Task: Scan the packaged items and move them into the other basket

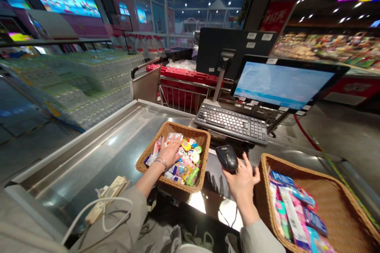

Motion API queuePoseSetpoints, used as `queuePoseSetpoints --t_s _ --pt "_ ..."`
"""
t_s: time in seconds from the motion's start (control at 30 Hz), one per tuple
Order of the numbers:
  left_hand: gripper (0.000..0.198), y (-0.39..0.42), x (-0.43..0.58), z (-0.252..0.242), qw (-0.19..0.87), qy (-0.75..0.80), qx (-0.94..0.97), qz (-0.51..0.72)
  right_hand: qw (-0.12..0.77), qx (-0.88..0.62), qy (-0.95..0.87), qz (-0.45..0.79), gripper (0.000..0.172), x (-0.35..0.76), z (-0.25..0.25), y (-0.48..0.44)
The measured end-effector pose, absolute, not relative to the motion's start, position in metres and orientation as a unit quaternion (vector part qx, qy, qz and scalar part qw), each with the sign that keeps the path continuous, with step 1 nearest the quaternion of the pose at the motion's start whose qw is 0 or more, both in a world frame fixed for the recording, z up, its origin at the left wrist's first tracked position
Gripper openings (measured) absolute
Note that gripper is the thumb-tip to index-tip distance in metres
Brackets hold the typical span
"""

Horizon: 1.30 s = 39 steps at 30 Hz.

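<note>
My left hand [170, 152] reaches into a brown woven basket [204, 142], its fingers stretched out over the goods there. Small colourful packages [184, 162], some yellow, green, pink and purple, fill this basket; whether the fingertips press on one is hard to see. My right hand [242, 178] holds a black barcode scanner [227, 157] to the right of the basket, its head pointing up and away from me. Some of the right fingers stick out, and the scanner's handle is mostly hidden by the hand. To the right stands a second woven basket [335, 185] with bagged, brightly coloured packages [292, 213].
A black keyboard [231, 121] and a lit screen [282, 83] stand beyond the scanner. The metal counter [109, 142] carries a white power strip [108, 197] with loose cables at the left. Behind are a shopping cart [184, 97] and stacked bottle packs [74, 83].
</note>
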<state>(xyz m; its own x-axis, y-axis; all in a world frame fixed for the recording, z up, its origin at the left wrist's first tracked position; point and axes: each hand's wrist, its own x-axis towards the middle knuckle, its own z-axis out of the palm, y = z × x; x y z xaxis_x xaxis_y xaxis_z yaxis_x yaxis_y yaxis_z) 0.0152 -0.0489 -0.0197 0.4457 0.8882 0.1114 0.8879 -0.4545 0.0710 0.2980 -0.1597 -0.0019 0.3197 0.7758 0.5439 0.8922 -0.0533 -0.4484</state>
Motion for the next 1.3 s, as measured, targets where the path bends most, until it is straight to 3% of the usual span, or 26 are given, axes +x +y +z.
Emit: queuePoseSetpoints --t_s 0.33,0.57,0.73,0.93,1.13,1.3 --pt "0.059 -0.025 0.003 -0.029 0.048 0.473 0.877 -0.067 0.368 -0.731 -0.568 -0.088 0.029 0.297 0.002 -0.16" --pt "0.029 -0.018 0.017 -0.035 0.029 0.447 0.887 -0.116 0.369 -0.735 -0.561 -0.097 0.028 0.298 0.005 -0.162" --pt "0.021 -0.015 0.022 -0.041 0.031 0.472 0.873 -0.121 0.37 -0.735 -0.559 -0.098 0.025 0.299 0.006 -0.163" --pt "0.036 -0.011 0.018 -0.048 0.072 0.483 0.869 -0.086 0.372 -0.73 -0.563 -0.109 0.024 0.298 0.003 -0.164" --pt "0.051 -0.006 0.008 -0.049 0.121 0.495 0.859 0.033 0.378 -0.729 -0.557 -0.124 0.024 0.298 0.0 -0.165" --pt "0.048 -0.005 0.012 -0.052 0.164 0.482 0.85 0.131 0.373 -0.732 -0.56 -0.106 0.023 0.297 0.001 -0.167"
